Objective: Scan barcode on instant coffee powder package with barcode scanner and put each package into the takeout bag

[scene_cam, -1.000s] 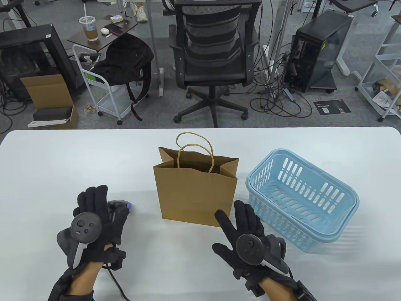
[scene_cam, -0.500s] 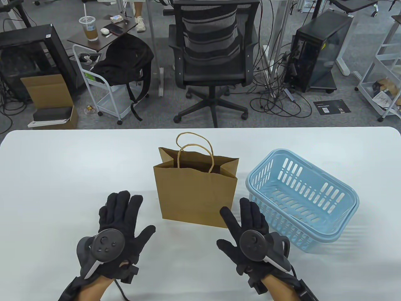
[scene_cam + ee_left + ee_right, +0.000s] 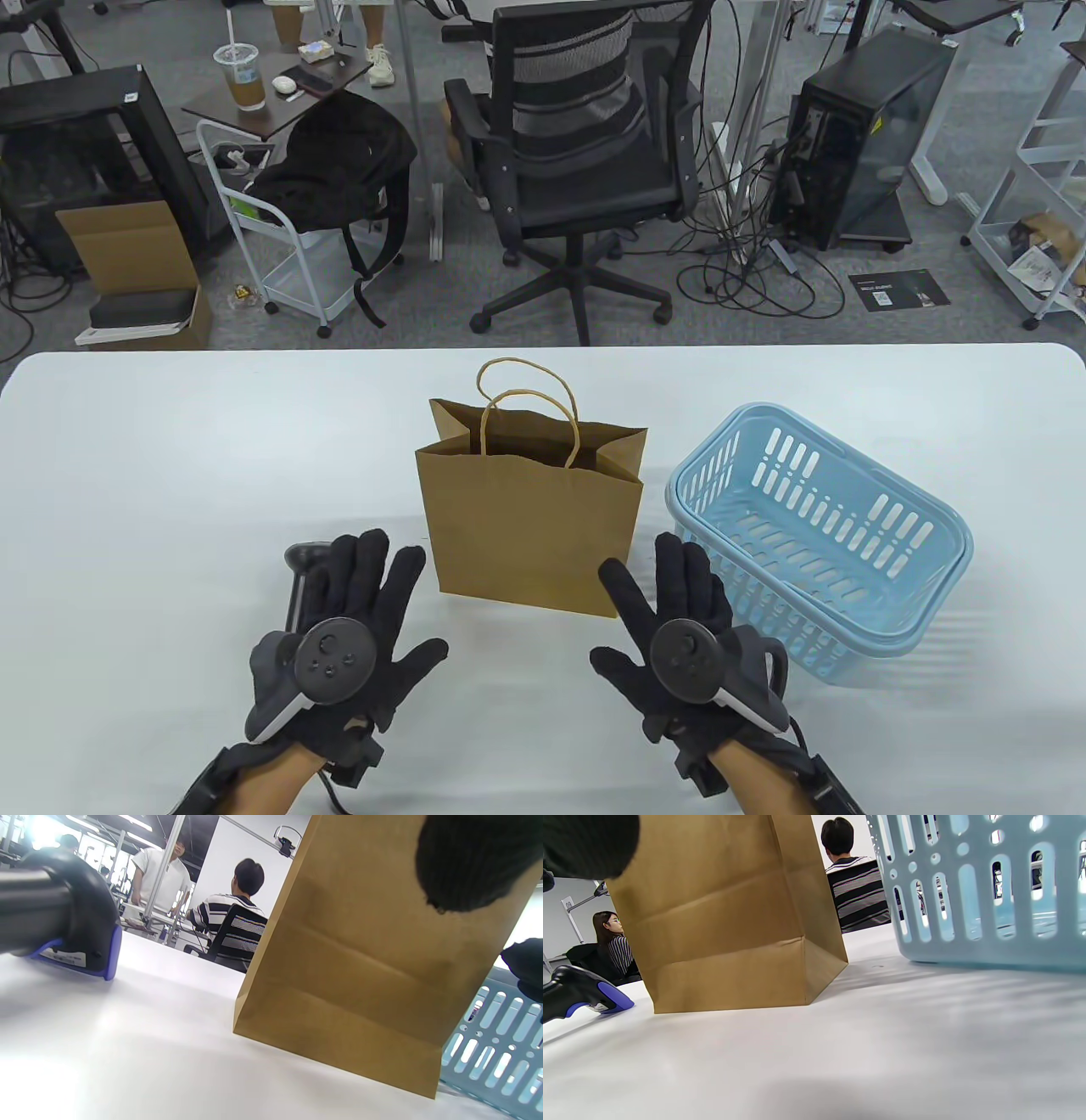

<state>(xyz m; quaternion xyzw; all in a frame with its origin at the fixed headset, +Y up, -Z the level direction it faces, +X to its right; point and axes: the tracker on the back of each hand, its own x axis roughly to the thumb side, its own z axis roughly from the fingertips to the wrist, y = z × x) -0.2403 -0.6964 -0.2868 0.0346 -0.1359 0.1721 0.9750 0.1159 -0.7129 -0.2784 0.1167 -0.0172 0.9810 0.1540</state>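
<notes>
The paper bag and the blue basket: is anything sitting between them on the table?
No. Between the paper bag and the blue basket there is only bare white table, seen in the right wrist view; no package lies there.

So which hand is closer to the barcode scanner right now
Left. The left hand lies flat right beside the barcode scanner, fingers straight and not holding it. The right hand is farther off, in front of the paper bag's right corner.
</notes>
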